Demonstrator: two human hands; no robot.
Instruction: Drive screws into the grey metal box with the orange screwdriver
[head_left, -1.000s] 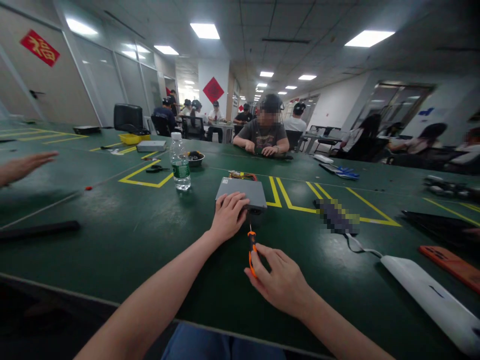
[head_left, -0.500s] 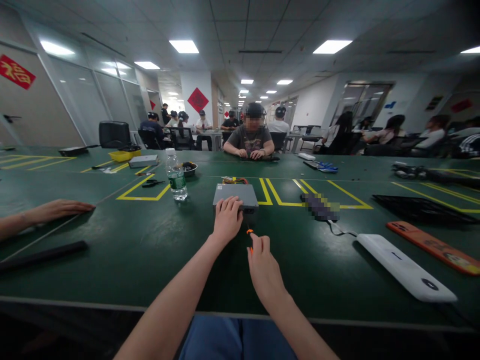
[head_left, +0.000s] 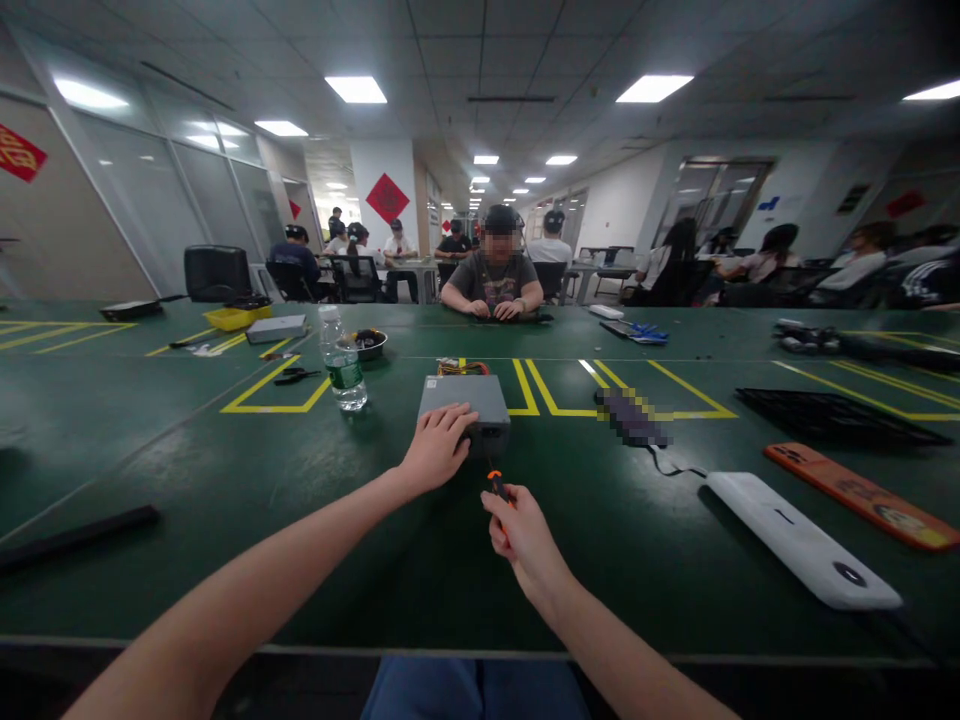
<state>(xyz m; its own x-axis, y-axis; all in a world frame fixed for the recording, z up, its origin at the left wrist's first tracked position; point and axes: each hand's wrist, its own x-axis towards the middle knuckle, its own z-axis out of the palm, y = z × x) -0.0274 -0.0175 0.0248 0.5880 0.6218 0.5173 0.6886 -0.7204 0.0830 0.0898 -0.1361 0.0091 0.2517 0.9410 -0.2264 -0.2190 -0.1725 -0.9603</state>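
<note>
A grey metal computer power supply unit (head_left: 469, 395) lies in front of me, a bundle of coloured wires (head_left: 459, 369) at its far side. My left hand (head_left: 437, 445) is closed over its near left corner, fingers across the top and the near face partly covered. Just in front of that face, my right hand (head_left: 521, 535) grips an orange and black screwdriver (head_left: 496, 482) by the handle. Its thin shaft points at the near face; whether the tip touches is too dark to tell.
A water bottle (head_left: 345, 365) stands left of the unit, with pliers (head_left: 295, 375) and a metal bowl (head_left: 369, 344) nearby. On the right lie a white power bank (head_left: 802, 540), an orange phone case (head_left: 862, 495) and a black panel (head_left: 840, 415). Across the table sits a person (head_left: 495, 275).
My right hand has shifted its grip, thumb and fingers now wrapped round the screwdriver handle. My left hand still holds the power supply unit. Another person's arm at the left has gone from view.
</note>
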